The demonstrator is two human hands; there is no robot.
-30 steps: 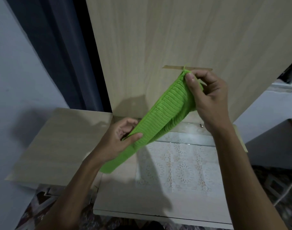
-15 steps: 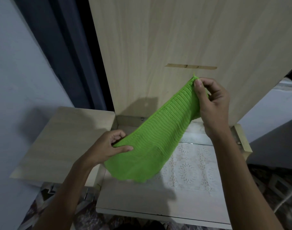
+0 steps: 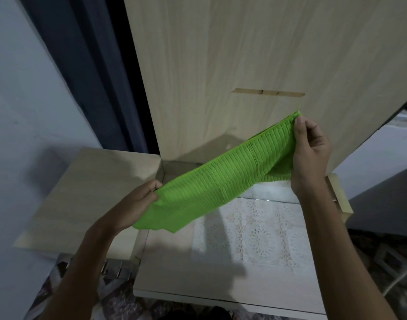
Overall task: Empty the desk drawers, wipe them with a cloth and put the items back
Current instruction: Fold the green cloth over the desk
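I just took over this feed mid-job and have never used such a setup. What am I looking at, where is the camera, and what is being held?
There is no machine here: a person works bare-handed, and the single picture comes from a camera worn on their head, looking forward and down. The left hand and right hand each pinch one end of a green ribbed cloth, stretched between them in the air. Below it is an open light-wood drawer with a pale lace-patterned liner on its bottom. Behind stands a tall wooden panel.
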